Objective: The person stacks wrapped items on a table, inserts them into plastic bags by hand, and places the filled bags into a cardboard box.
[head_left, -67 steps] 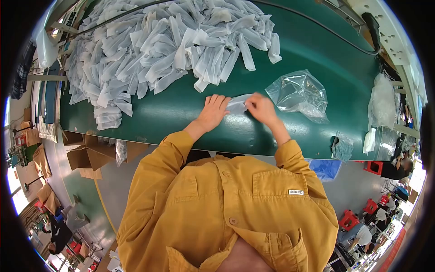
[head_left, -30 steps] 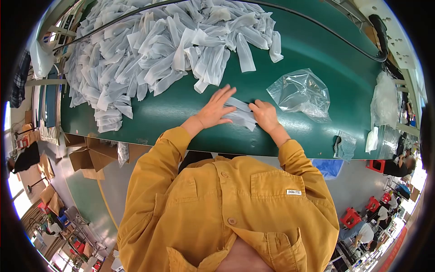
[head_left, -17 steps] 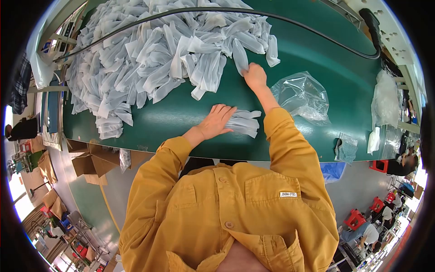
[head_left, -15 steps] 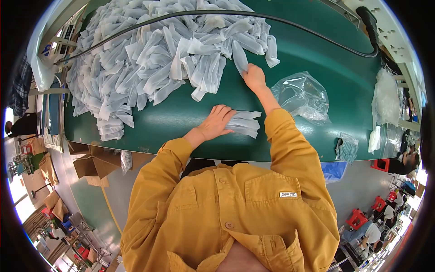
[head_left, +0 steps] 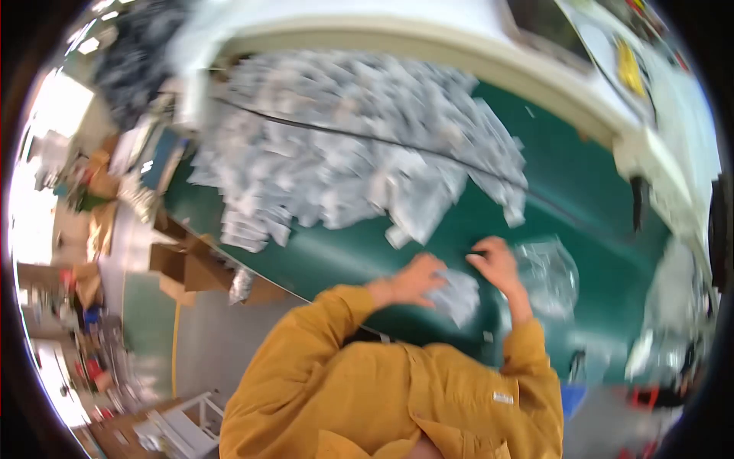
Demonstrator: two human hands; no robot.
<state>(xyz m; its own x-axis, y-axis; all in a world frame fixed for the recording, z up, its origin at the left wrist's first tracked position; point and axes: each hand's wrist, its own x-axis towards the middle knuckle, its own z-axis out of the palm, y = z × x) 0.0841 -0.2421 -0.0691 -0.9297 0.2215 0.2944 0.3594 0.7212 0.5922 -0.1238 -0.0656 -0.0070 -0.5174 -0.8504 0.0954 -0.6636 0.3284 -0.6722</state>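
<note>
A small bunch of pale translucent wrapped packets (head_left: 456,297) lies on the green table near its front edge, smeared by motion. My left hand (head_left: 417,281) grips its left end, thumb on the near side and fingers on the far side. Just beyond the bunch to the right is my right hand (head_left: 498,266), thumb and forefinger apart, with nothing visible between them. A large heap of similar packets (head_left: 336,161) covers the far left and middle of the table. To the right of my right hand lies a clear plastic bag (head_left: 549,277).
A black cable (head_left: 344,131) crosses above the heap. The green table (head_left: 566,183) has a pale frame (head_left: 428,38) along its back. Open cardboard boxes (head_left: 191,268) stand at the left front, and more plastic bags (head_left: 664,306) hang at the right.
The view has swung and blurred. My right hand has come back from a packet at the heap's edge to beside the bunch, its fingers parted. My left hand stays on the bunch.
</note>
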